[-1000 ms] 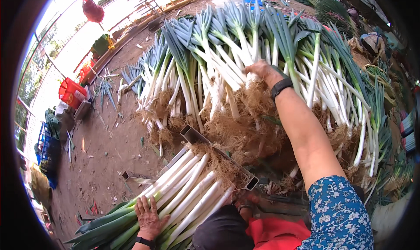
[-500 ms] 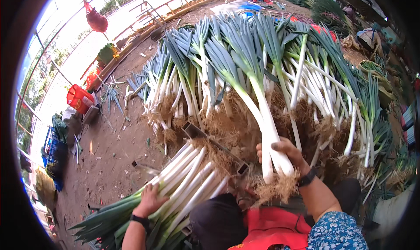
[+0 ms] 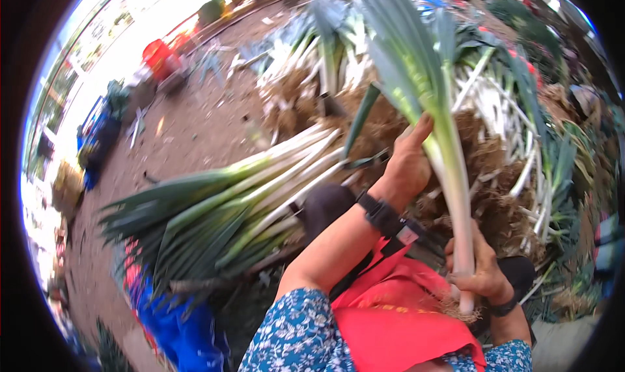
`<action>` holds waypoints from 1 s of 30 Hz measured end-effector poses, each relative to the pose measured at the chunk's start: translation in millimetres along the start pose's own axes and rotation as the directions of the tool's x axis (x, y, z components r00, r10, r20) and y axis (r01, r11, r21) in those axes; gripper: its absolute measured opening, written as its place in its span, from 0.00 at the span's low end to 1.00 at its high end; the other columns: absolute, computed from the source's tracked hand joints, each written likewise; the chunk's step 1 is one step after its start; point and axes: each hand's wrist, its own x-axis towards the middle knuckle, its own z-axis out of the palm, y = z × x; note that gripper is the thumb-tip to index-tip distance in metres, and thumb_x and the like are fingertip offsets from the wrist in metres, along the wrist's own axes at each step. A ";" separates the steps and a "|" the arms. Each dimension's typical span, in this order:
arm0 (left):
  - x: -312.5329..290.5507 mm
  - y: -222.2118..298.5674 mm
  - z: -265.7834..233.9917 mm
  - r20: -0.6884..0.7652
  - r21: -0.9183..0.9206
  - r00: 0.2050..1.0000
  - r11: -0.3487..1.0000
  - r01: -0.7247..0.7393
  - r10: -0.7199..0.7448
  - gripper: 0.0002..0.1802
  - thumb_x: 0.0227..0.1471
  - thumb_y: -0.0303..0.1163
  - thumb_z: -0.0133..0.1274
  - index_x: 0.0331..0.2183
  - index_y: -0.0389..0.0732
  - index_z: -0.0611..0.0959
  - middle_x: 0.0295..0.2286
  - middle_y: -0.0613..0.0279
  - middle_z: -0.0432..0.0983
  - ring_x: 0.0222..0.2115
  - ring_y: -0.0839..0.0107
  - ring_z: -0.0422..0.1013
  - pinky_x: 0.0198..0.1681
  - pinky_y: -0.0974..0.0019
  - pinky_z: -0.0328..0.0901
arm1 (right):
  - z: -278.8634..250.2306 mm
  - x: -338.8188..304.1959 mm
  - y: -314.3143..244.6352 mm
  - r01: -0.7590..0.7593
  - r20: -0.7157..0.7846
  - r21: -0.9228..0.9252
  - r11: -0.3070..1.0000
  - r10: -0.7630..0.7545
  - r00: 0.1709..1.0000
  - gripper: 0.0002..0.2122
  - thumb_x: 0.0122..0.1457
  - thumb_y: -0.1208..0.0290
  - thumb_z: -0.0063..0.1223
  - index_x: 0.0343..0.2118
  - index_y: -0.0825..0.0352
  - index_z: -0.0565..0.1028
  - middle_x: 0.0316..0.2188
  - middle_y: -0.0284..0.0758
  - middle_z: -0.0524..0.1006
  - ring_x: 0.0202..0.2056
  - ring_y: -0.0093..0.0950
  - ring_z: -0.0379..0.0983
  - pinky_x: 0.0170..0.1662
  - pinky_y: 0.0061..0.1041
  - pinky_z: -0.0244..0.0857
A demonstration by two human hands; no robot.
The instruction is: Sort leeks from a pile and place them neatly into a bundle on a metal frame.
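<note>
Upright in front of me stand large leeks (image 3: 461, 196), with broad green leaves above, a white shank and brown roots at the lower end. My right hand (image 3: 480, 268) is closed round the white shank just above the roots. Higher up, my left hand (image 3: 409, 160) is closed at the spot where the leaves begin, its thumb along the stalk; its other fingers are partly hidden. A dark green leaf (image 3: 361, 118) sticks out sideways by that hand. Left of my knee lies a bundle of leeks (image 3: 247, 203), roots toward the middle.
Beyond my hands, a heap of leeks (image 3: 498, 105) spreads to the right, with another pile (image 3: 332, 53) farther back. Bare soil (image 3: 202, 137) lies at left, past it a red bucket (image 3: 158, 58) and a blue crate (image 3: 97, 131). Blue plastic sheeting (image 3: 179, 330) is at lower left.
My left hand has left the bundle and come across to the held leeks. My right hand has drawn them nearer and to the right, turning them more upright. The view has swung left and down.
</note>
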 end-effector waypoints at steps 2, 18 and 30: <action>-16.1 28.9 7.1 0.027 0.023 0.997 0.997 -0.069 0.068 0.22 0.57 0.43 0.56 0.46 0.38 0.76 0.38 0.60 0.76 0.38 0.67 0.73 0.42 0.58 0.70 | 8.7 1.7 -10.5 0.014 0.070 -0.091 0.996 -0.008 0.998 0.49 0.38 0.78 0.61 0.66 0.68 0.46 0.37 0.33 0.70 0.33 0.21 0.69 0.39 0.22 0.69; -319.8 228.1 -57.0 -0.282 0.661 0.482 0.532 -0.529 0.830 0.30 0.53 0.36 0.59 0.55 0.40 0.71 0.50 0.55 0.74 0.55 0.55 0.67 0.58 0.50 0.64 | 158.8 338.5 -5.2 0.838 0.738 -0.546 0.002 -0.471 0.483 0.46 0.41 0.84 0.55 0.66 0.65 0.48 0.50 0.49 0.66 0.52 0.50 0.63 0.54 0.43 0.60; -329.7 154.4 -189.3 -0.865 0.478 0.202 0.877 0.047 0.460 0.39 0.58 0.58 0.47 0.47 0.26 0.69 0.40 0.38 0.74 0.42 0.46 0.74 0.47 0.47 0.68 | 149.2 370.4 82.9 0.653 0.626 -0.739 0.165 -0.188 0.756 0.34 0.50 0.74 0.56 0.63 0.56 0.60 0.54 0.45 0.66 0.57 0.47 0.59 0.60 0.43 0.54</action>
